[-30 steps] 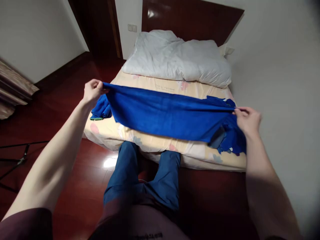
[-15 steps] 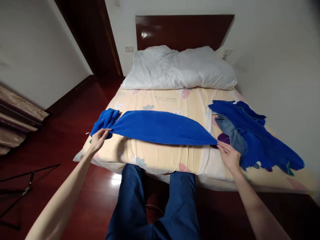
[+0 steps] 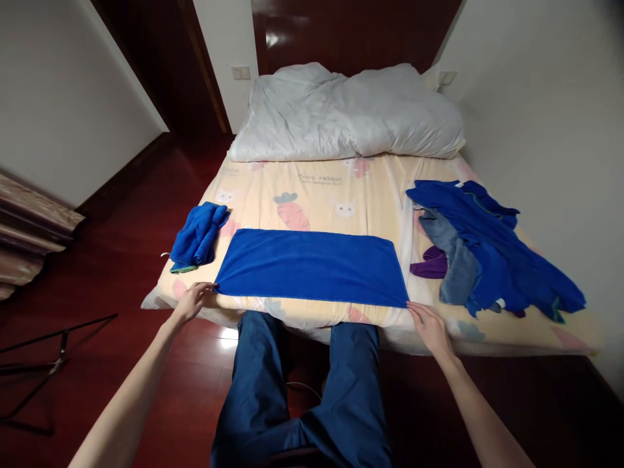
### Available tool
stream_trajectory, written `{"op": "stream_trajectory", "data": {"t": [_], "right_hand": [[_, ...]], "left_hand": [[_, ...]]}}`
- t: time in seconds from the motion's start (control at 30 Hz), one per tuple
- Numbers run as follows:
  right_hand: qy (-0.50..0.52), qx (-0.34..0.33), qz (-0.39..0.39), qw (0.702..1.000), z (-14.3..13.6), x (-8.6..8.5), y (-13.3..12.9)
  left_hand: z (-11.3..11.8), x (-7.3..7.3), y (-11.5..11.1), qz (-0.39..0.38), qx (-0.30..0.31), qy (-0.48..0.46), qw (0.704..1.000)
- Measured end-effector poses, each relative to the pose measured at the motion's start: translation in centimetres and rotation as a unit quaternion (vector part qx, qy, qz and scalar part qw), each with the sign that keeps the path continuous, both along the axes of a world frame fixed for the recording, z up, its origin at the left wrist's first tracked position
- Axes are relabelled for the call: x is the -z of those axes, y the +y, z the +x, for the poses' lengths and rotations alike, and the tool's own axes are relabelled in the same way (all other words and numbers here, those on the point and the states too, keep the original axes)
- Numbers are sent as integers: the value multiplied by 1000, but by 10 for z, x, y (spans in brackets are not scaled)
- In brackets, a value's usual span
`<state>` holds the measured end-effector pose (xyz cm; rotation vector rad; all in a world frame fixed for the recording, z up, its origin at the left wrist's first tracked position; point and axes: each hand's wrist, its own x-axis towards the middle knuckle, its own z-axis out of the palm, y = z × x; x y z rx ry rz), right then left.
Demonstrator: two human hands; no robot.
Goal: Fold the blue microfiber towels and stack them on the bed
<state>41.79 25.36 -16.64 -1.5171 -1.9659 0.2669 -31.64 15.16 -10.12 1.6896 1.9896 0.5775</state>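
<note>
A blue towel (image 3: 312,266) lies spread flat on the bed, its long side running along the front edge. My left hand (image 3: 195,300) pinches its near left corner between thumb and fingers. At the near right corner, my right hand (image 3: 429,325) is closed on the cloth in the same way. Left of the towel sits a folded blue towel bundle (image 3: 197,234) with a green edge. To the right is a loose heap of blue cloths (image 3: 502,253), with a grey cloth (image 3: 455,260) and a purple cloth (image 3: 429,262) at its near side.
The bed (image 3: 312,188) has a pale yellow sheet with carrot and rabbit prints. A bunched white quilt (image 3: 346,117) lies by the dark headboard (image 3: 351,32). Black metal legs (image 3: 61,354) stand on the floor at left, near a curtain (image 3: 34,234).
Both hands have come down and nearer to me with the blue towel. It was held bowed above the sheet and now rests flat. The view has tilted downward a little.
</note>
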Motion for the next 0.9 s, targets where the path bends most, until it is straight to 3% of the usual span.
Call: {"op": "stream_trajectory", "data": {"t": [0.17, 0.33, 0.5, 0.67, 0.77, 0.9], "right_hand": [[-66, -35, -1, 997, -2, -10, 3], [-23, 10, -21, 999, -32, -32, 52], [3, 59, -98, 993, -57, -31, 142], [-6, 115, -136, 984, -57, -18, 226], [-44, 97, -155, 982, -53, -14, 257], [-73, 45, -199, 976, -48, -15, 275]], "left_hand": [[1, -18, 17, -26, 134, 110, 985], [5, -27, 77, 9, 156, 157, 975], [0, -7, 172, 30, 119, 178, 976], [-15, 23, 256, 27, 96, 179, 979], [-23, 37, 287, 16, 111, 155, 982], [-26, 44, 309, 38, 97, 177, 979]]}}
